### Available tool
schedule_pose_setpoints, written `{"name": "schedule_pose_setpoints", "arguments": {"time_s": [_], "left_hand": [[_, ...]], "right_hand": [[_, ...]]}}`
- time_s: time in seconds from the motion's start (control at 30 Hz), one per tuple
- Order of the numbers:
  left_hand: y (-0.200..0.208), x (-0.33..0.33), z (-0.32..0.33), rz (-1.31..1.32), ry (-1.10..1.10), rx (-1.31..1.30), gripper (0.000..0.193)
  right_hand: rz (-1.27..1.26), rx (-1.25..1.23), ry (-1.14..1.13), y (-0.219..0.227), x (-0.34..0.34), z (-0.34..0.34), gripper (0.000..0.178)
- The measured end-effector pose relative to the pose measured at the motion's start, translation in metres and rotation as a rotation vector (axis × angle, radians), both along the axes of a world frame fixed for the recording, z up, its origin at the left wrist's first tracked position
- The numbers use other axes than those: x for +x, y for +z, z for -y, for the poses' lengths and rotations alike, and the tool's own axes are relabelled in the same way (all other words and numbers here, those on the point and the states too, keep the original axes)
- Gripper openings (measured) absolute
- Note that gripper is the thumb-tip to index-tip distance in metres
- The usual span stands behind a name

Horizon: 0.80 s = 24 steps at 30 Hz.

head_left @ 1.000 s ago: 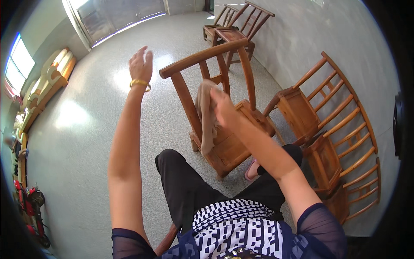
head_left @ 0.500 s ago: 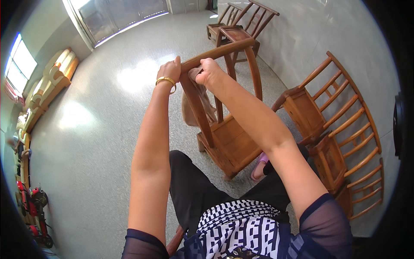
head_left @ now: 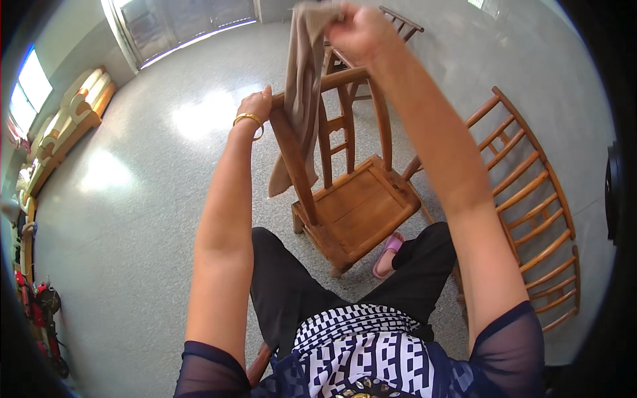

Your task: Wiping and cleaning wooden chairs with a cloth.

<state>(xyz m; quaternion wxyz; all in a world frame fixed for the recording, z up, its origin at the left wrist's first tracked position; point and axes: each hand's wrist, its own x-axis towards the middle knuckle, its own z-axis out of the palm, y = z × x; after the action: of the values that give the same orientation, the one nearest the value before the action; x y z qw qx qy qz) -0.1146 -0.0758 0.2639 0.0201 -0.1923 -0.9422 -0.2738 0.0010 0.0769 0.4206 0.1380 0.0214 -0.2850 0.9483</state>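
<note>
**Cloth held high over a wooden chair**

The cloth [head_left: 302, 86], beige and long, hangs from the right hand [head_left: 358, 30] near the top of the view, draping down across the top rail of the chair [head_left: 358, 205] and ending beside the left rear post, above the seat. The right hand is clenched around the cloth's upper end, with the arm stretched up and forward. The left hand [head_left: 257, 106], wearing a gold bangle [head_left: 247, 119], grips the left end of the chair's top rail, its arm reaching straight out.

The chair stands on the floor [head_left: 152, 199] just in front of the person's knees, its square plank seat bare and its back toward the far side. A pink slipper [head_left: 388, 255] shows by the chair's near leg.

The floor is pale speckled stone, glossy, with bright patches of light from the glass doors [head_left: 179, 23] at the far end. To the right, slatted wooden chairs [head_left: 531, 192] stand along a light wall. Another wooden chair [head_left: 398, 20] stands farther back. Along the left wall is a wooden sofa [head_left: 66, 126] with light cushions.
</note>
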Motion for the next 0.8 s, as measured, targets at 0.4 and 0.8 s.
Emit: {"name": "schedule_pose_setpoints", "arguments": {"time_s": [0.4, 0.8], "left_hand": [[-0.032, -0.016, 0.02, -0.09, -0.02, 0.012, 0.048], [-0.028, 0.005, 0.005, 0.001, -0.021, 0.391, 0.043]], "right_hand": [[0.231, 1.801, -0.055, 0.035, -0.061, 0.057, 0.019], [0.167, 2.367, -0.111, -0.123, -0.087, -0.03, 0.05]]}}
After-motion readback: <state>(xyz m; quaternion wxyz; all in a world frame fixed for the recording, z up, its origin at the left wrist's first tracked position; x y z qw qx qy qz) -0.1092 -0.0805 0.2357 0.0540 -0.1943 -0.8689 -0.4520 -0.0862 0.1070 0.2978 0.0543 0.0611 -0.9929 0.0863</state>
